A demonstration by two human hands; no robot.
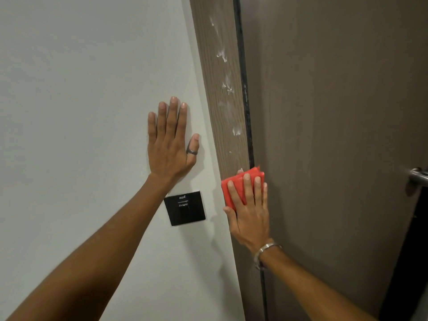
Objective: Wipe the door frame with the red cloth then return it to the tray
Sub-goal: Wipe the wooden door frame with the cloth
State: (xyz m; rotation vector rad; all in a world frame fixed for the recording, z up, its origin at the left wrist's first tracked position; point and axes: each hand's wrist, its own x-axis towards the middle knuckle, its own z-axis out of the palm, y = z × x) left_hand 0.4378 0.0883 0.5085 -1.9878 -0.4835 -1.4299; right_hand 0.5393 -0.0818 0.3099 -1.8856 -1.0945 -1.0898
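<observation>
A brown wood-grain door frame (220, 93) runs upright through the middle of the head view, with white smears along it above the cloth. My right hand (249, 214) presses a folded red cloth (234, 188) flat against the frame, fingers spread over it. My left hand (170, 144) lies flat and open on the white wall left of the frame, a ring on its thumb. No tray is in view.
A black square wall switch plate (184, 208) sits on the white wall (81, 100) below my left hand. The brown door (335, 112) fills the right side, with a metal handle (419, 177) at the right edge.
</observation>
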